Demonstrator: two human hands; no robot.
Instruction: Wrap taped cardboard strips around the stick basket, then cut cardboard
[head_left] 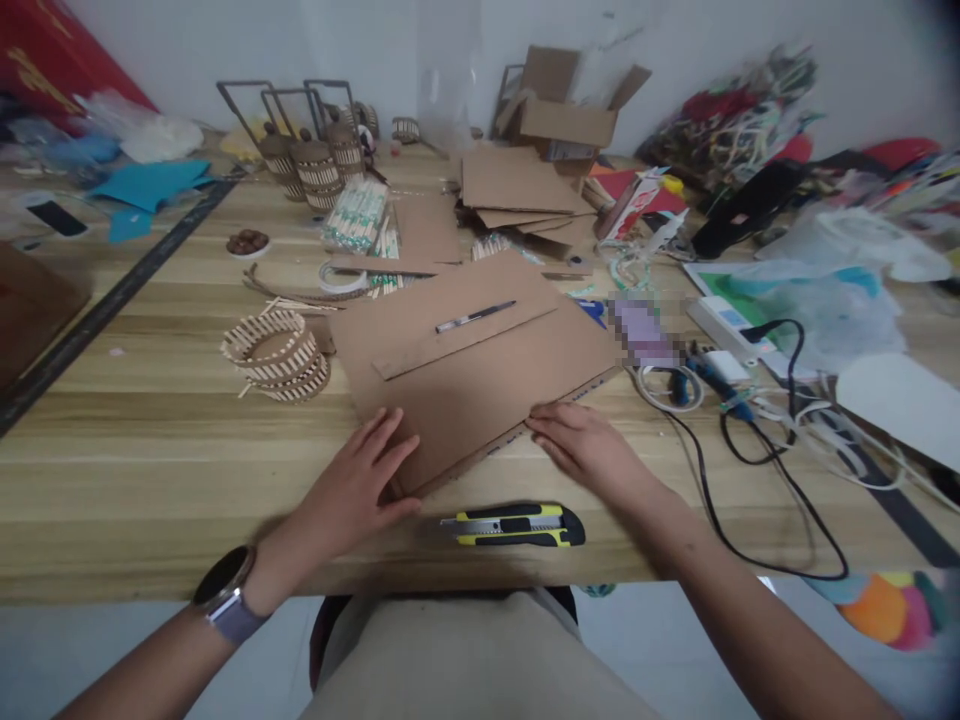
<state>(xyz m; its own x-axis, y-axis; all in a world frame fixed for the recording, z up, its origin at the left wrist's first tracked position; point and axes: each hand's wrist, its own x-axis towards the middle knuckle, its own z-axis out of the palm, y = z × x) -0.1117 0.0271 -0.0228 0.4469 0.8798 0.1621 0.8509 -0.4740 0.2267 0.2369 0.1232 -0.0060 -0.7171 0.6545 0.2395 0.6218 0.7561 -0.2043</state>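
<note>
A large brown cardboard sheet (465, 390) lies at an angle on the wooden table. On it rest a narrow cardboard strip (420, 358) and a pen (475, 316). My left hand (360, 475), with a watch on its wrist, is spread open over the sheet's near-left corner. The fingers of my right hand (577, 440) are drawn together on the sheet's near edge, gripping it; part of the thumb is hidden. Between my hands, close to the table's front edge, lies a yellow and black utility knife (517, 525) with some blade showing.
Left of the sheet stands a round stick-and-cardboard basket (277, 355). Behind are a tape roll (343, 277), stacked cardboard (517, 185), bundled sticks (356, 215) and small bucket-like pieces (319, 170). Black cable (705, 490) and a power strip (724, 330) lie on the right.
</note>
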